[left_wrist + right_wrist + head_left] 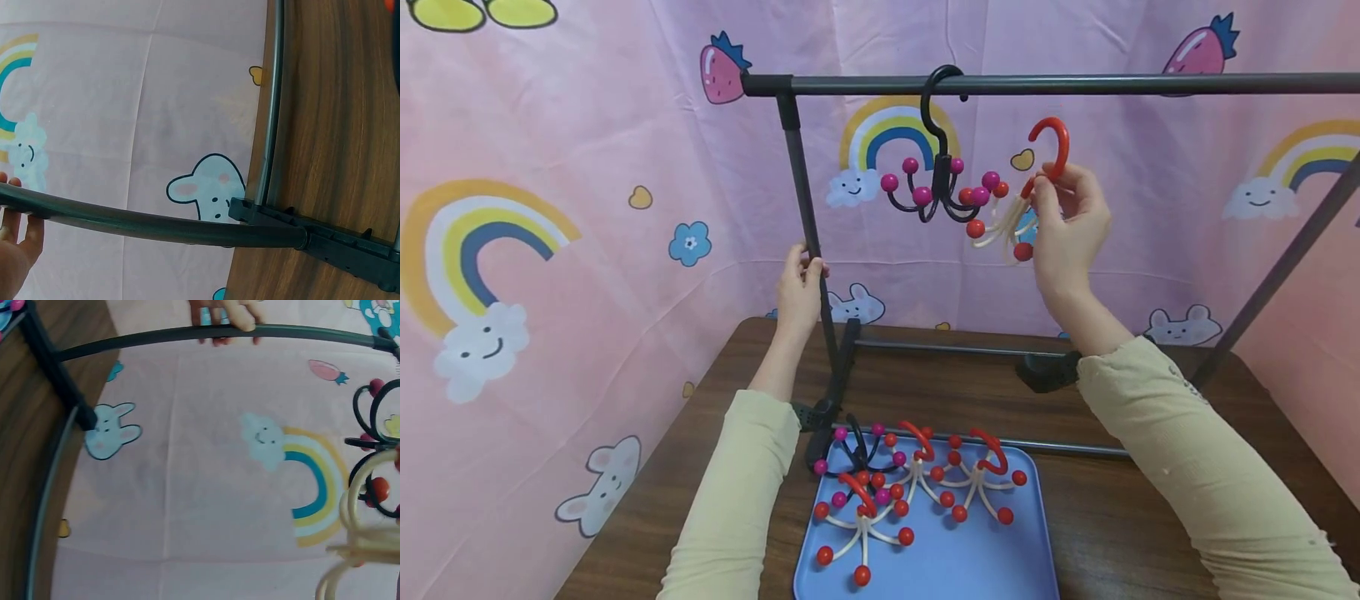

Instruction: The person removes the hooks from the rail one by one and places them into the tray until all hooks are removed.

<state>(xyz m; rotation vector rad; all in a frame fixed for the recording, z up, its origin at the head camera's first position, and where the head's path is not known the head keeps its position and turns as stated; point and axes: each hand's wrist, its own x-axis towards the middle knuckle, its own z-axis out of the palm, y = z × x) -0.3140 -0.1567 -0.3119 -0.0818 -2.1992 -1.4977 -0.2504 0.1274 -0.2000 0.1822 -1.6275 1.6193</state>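
My left hand (800, 292) grips the upright post (802, 192) of a dark metal rack at its left side. With thumb and fingers, my right hand (1072, 233) pinches a cream multi-arm hanger (1060, 142) at the lower part of its red hook. That hanger has red balls on its arm ends and hangs in the air just below the top rail (1120, 84). Beside it, a black multi-arm hanger (942, 179) with magenta balls hooks over the rail. In the right wrist view, the cream arms (365, 537) appear at the lower right, near the black hanger.
On the brown table (1120, 517) lies a blue tray (977, 567). Several cream-and-red hangers (863, 525) and a black one (857, 454) stand on it. The rack's lower bars (955, 347) cross the table. A patterned pink cloth (700, 150) hangs behind.
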